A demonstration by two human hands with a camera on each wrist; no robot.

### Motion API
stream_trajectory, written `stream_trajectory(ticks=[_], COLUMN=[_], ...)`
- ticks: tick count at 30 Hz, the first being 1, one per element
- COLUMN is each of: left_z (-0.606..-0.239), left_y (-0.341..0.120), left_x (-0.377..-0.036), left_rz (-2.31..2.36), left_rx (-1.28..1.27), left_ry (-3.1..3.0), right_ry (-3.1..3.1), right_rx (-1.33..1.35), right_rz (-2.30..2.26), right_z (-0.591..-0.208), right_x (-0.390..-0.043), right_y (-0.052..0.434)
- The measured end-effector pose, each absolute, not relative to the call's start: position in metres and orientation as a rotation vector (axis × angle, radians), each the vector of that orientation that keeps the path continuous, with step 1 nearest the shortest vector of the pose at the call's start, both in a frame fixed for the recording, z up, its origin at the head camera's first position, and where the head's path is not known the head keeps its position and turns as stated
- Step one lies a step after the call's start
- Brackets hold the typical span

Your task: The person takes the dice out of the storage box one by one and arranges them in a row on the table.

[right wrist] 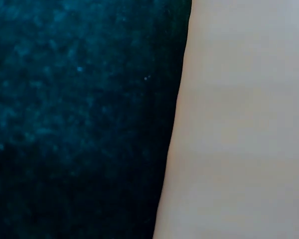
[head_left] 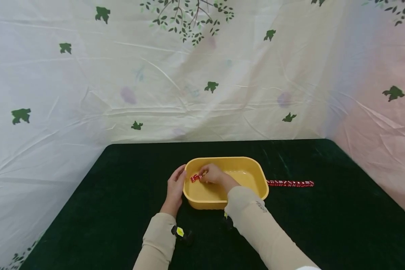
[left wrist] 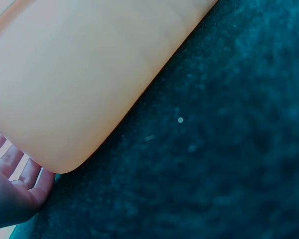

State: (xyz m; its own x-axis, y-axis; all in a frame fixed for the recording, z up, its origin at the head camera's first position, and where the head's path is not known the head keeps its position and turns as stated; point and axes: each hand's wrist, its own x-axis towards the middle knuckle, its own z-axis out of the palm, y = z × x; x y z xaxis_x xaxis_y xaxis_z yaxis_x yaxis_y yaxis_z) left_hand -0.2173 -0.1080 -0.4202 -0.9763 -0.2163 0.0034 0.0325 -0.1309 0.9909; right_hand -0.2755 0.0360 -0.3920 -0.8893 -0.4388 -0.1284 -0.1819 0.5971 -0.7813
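Note:
A yellow rectangular tub (head_left: 243, 160) stands on the dark green table. Inside it, at the left end, my right hand (head_left: 213, 174) has its thumb and fingers pinched on red dice with white dots. A short run of these red dice (head_left: 195, 178) shows just left of the fingertips; the fingers partly hide the rest. My left hand (head_left: 176, 186) touches the tub's left end from outside. Loosely extended fingers (left wrist: 32, 174) lie along that outer wall in the left wrist view. Only the tub's side (right wrist: 239, 119) and dark cloth appear in the right wrist view, without the hand.
A straight row of red dice (head_left: 290, 183) runs rightward from beside the tub's right end. Dark green cloth (head_left: 324, 225) covers the table. Pale printed fabric (head_left: 175, 105) hangs behind and at both sides.

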Motion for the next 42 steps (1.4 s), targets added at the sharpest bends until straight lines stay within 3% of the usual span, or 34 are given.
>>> stream_trajectory(ticks=[20,42], left_z=[-0.419,-0.419], left_y=[-0.111,-0.108], left_x=[-0.216,-0.219], left_rz=[-2.248,-2.233], left_rx=[0.186,0.261], left_ry=[-1.948,-1.968], right_ry=[2.489,2.612], right_rx=[-0.525,-0.648], right_rz=[-1.182,-1.149], right_z=[-0.380,-0.335], right_x=[-0.274,-0.274], right_y=[0.036,0.053])
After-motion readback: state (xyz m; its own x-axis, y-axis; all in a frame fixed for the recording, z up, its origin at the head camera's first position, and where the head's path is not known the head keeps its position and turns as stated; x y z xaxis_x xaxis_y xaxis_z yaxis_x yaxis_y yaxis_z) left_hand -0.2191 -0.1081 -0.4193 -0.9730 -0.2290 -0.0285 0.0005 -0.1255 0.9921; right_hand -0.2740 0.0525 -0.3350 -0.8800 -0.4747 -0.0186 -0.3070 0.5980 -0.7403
